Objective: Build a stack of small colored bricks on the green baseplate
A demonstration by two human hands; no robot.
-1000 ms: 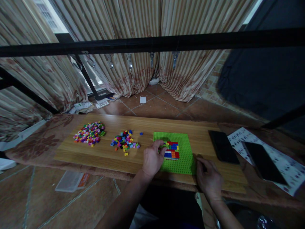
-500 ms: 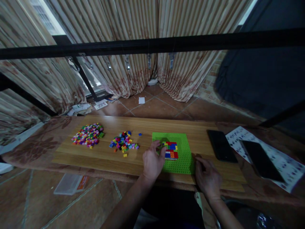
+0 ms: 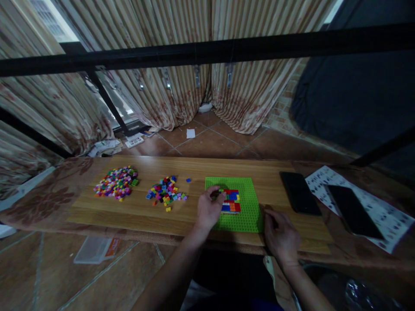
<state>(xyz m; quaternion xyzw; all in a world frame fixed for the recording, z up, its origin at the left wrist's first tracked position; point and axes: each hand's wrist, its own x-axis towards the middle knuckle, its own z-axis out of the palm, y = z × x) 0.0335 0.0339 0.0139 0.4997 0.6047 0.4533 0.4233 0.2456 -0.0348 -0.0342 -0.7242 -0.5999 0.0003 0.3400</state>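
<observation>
A green studded baseplate (image 3: pixel 248 220) lies on the wooden board. On it stands a low build of red, blue, yellow and white toy bricks (image 3: pixel 231 203). My left hand (image 3: pixel 209 210) reaches over the plate's left part, thumb and forefinger bent together at the build's left edge. Whatever is between these fingertips is hidden. My right hand (image 3: pixel 282 236) rests beside the plate's lower right corner, its fingers curled inward and close to the edge; no brick shows in it.
Left of the plate lie a small pile of mixed bricks (image 3: pixel 167 191) and a single blue brick (image 3: pixel 188 180). A larger colourful pile (image 3: pixel 116 183) is farther left. To the right are a black phone (image 3: pixel 300 193), another dark device (image 3: pixel 353 211) and a printed sheet (image 3: pixel 319 179).
My left hand has shifted slightly, and its thumb and forefinger have drawn closer together over the build's left edge. The right hand keeps its place by the plate. The whole view has tilted a little.
</observation>
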